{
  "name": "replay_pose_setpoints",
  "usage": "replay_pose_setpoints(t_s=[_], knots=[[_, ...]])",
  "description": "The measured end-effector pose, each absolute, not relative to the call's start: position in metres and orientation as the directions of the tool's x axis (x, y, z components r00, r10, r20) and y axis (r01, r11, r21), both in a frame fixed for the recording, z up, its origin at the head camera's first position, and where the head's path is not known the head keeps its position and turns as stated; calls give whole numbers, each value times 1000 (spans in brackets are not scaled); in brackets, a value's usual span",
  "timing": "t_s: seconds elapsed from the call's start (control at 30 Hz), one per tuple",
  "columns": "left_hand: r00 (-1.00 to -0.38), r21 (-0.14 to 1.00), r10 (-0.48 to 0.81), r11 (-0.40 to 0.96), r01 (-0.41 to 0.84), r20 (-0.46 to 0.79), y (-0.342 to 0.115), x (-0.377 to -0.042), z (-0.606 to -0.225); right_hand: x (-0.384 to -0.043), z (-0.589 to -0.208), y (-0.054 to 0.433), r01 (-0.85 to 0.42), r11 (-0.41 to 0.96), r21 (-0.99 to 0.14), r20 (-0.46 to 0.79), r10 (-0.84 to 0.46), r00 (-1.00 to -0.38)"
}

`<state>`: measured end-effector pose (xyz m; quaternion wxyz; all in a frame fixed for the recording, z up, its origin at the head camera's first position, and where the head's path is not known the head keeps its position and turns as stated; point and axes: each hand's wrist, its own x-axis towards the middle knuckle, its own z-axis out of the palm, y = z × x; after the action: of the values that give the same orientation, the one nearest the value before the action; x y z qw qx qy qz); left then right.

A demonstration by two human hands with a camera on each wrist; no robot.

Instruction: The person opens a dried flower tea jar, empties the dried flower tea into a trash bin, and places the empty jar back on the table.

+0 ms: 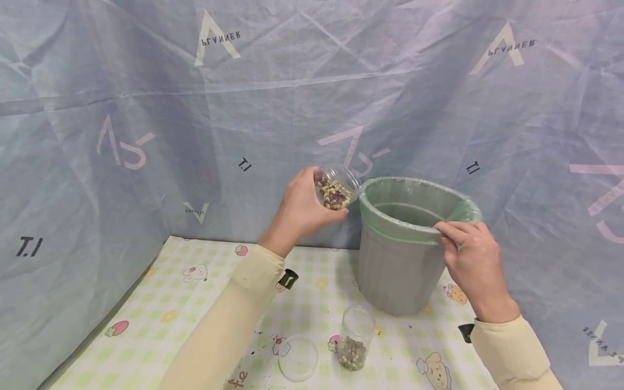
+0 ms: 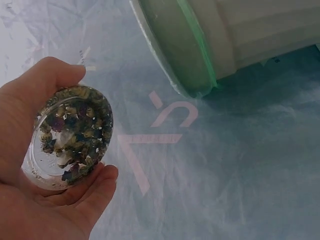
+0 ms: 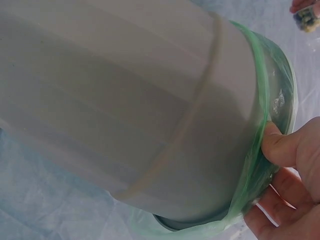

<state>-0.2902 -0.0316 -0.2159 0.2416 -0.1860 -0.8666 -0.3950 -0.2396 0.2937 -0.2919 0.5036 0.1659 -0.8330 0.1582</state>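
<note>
My left hand (image 1: 304,203) grips a clear plastic jar (image 1: 337,187) by its sides, thumb and fingers curled round it. Dried flower buds in yellow and purple lie inside the jar, which is tilted with its mouth toward the grey trash bin (image 1: 397,273). In the left wrist view the buds (image 2: 75,130) show through the jar's round base. My right hand (image 1: 470,260) pinches the front right rim of the bin, over the green bin liner (image 1: 390,219) folded around it. The right wrist view has the thumb (image 3: 282,147) pressing on the liner's edge.
A second clear jar (image 1: 356,341), partly filled with small greyish-brown dried pieces, stands in front of the bin. Left of it a round clear lid (image 1: 298,357) lies on the checkered tablecloth (image 1: 205,309). Dark crumbs are scattered nearby. Grey-blue cloth (image 1: 273,124) hangs behind and at both sides.
</note>
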Motion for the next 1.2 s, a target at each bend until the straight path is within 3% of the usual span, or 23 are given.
replay_pose_setpoints(t_s=[0.37, 0.6, 0.93, 1.2], knots=[[-813, 553, 160, 658, 510, 560, -14, -309, -205, -241, -299, 288, -441, 891, -106, 890, -113, -442], [-780, 504, 197, 664, 552, 595, -2, -320, -196, -241, -297, 288, -443, 891, -97, 892, -119, -436], [-802, 453, 260, 713, 535, 537, 18, -336, -193, -241, -295, 291, -430, 899, -89, 889, -124, -442], [-767, 387, 314, 719, 577, 560, 32, -340, -195, -242, -293, 292, -434, 896, -93, 896, -115, -430]])
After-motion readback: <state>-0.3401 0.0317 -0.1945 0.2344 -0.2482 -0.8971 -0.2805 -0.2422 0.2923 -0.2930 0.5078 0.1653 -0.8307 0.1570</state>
